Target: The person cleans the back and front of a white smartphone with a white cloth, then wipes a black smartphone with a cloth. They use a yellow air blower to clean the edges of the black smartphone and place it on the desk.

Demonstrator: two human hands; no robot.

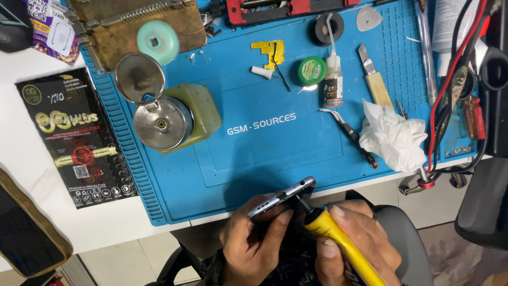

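Between the left hand's point(254, 241) closed fingers sits a phone point(281, 198), the right hand's point(352, 238) fingers clamping a yellow screwdriver point(338, 238) at its edge, work seemingly underway.

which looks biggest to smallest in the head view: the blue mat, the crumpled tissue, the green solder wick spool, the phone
1. blue mat
2. phone and crumpled tissue: look alike, and the phone is nearer the camera
3. green spool

- Phone-repair workshop: blue silicone work mat point(264, 159) on white bench point(32, 175), just beyond the hands.
- Tweezers point(349, 132), scraper knife point(374, 79), glue bottle point(332, 77), solder-wick spool point(311, 70) lie further out.
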